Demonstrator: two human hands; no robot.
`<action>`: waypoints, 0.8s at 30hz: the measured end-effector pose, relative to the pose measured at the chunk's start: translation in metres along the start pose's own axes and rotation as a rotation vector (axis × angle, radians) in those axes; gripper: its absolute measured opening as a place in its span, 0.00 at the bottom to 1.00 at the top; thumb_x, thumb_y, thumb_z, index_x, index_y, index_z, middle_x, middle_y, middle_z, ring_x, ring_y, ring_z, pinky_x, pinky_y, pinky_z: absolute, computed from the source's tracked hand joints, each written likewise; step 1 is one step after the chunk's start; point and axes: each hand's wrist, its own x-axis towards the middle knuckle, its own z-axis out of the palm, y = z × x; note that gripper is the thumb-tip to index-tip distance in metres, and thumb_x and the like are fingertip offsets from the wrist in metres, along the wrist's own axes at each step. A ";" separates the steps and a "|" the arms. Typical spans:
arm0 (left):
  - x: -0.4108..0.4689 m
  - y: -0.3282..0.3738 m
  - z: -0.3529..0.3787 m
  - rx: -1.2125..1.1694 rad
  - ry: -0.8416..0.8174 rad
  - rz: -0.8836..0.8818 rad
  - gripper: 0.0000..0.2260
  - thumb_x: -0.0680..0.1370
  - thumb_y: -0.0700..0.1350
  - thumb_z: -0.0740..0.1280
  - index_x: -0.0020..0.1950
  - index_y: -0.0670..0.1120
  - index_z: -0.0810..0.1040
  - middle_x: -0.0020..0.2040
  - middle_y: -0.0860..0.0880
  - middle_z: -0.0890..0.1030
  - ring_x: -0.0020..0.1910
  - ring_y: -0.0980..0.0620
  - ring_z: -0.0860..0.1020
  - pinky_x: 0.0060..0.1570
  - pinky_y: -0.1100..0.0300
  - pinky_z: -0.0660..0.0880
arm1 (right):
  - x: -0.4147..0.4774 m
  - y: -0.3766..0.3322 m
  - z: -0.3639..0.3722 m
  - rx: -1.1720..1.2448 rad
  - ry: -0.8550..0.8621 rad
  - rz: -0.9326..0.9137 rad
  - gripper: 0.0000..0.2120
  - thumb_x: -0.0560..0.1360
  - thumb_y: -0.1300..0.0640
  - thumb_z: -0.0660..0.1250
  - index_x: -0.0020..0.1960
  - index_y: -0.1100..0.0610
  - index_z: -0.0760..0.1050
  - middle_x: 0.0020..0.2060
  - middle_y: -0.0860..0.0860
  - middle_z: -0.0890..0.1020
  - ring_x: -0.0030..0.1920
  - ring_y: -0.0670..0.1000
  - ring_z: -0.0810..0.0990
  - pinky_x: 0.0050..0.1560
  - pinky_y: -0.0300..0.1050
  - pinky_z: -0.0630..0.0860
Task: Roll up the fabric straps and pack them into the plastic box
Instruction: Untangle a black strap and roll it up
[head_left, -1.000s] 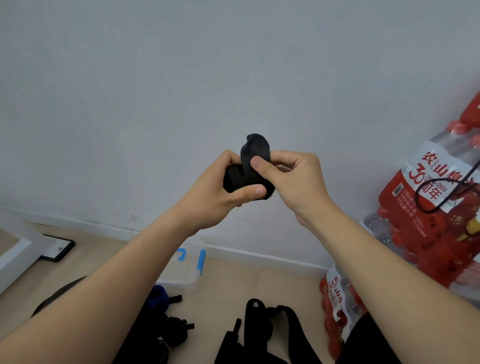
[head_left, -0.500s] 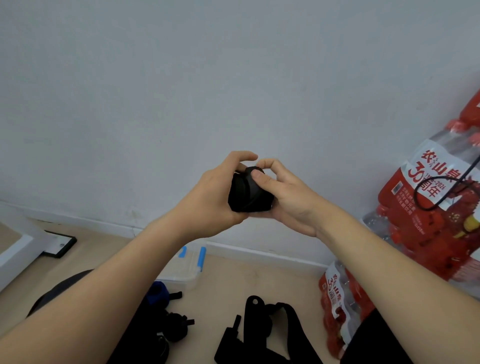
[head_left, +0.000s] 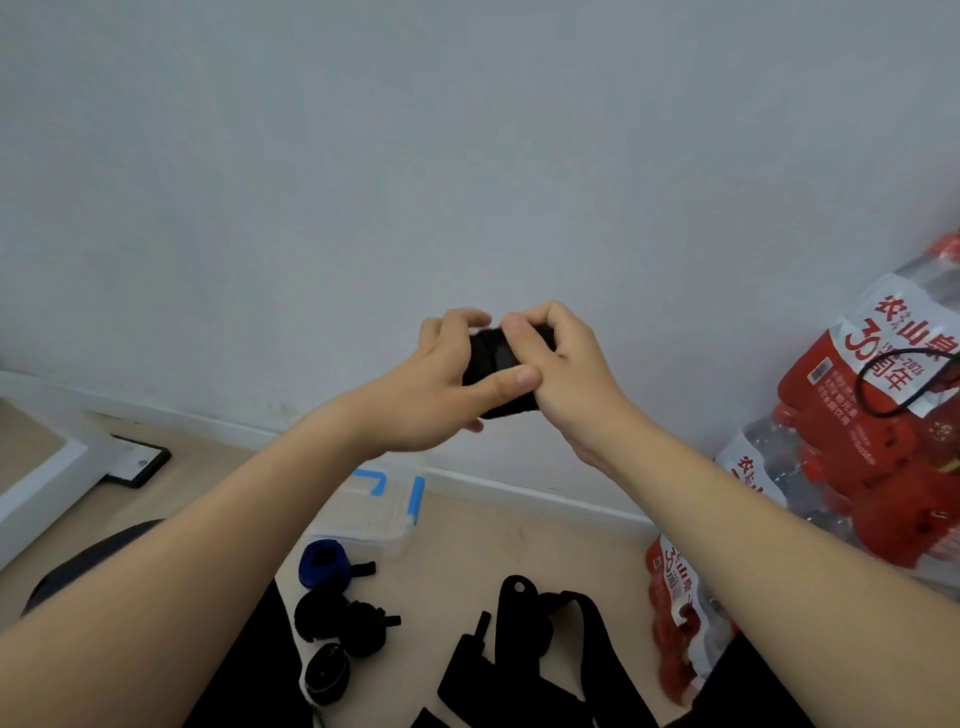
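Item in hand: one black fabric strap, wound into a tight roll and held up in front of the wall, well above the floor. Left hand: fingers curled over the roll's top, thumb laid across its front, gripping firmly. Right hand: fingers and thumb closed round the roll's right side, apparently pressing down the last turn. Plastic box: clear, with blue latches, on the floor near the foot of the wall and partly hidden by the left forearm; whether it holds anything cannot be told. Just in front of the box: one blue roll and a cluster of black rolls, all lying outside it. Further right on the floor: a wide black strap, unrolled. At the right edge of the floor: shrink-wrapped packs of bottled water with red labels. Status, by judgement: several straps rolled, one roll near completion, at least one strap left to roll, and packing into the box apparently not begun.
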 end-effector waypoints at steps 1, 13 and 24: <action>-0.001 -0.002 -0.005 -0.031 -0.051 -0.053 0.29 0.82 0.61 0.68 0.77 0.50 0.64 0.68 0.49 0.76 0.56 0.52 0.86 0.57 0.54 0.85 | -0.001 0.002 0.004 -0.005 0.008 -0.006 0.09 0.87 0.50 0.66 0.54 0.55 0.76 0.52 0.54 0.84 0.52 0.54 0.84 0.54 0.56 0.84; -0.015 -0.085 -0.027 0.592 -0.353 -0.136 0.31 0.74 0.56 0.81 0.68 0.53 0.67 0.57 0.51 0.81 0.54 0.47 0.81 0.54 0.50 0.80 | -0.008 0.062 0.040 -0.385 -0.716 0.251 0.19 0.80 0.51 0.77 0.68 0.53 0.79 0.58 0.52 0.85 0.52 0.52 0.89 0.43 0.44 0.86; -0.032 -0.194 0.008 1.044 -0.678 -0.257 0.15 0.86 0.51 0.65 0.70 0.45 0.78 0.64 0.42 0.79 0.58 0.40 0.82 0.47 0.51 0.75 | -0.061 0.254 0.141 -0.919 -0.594 0.442 0.23 0.79 0.44 0.71 0.69 0.49 0.68 0.62 0.57 0.71 0.57 0.64 0.79 0.57 0.56 0.81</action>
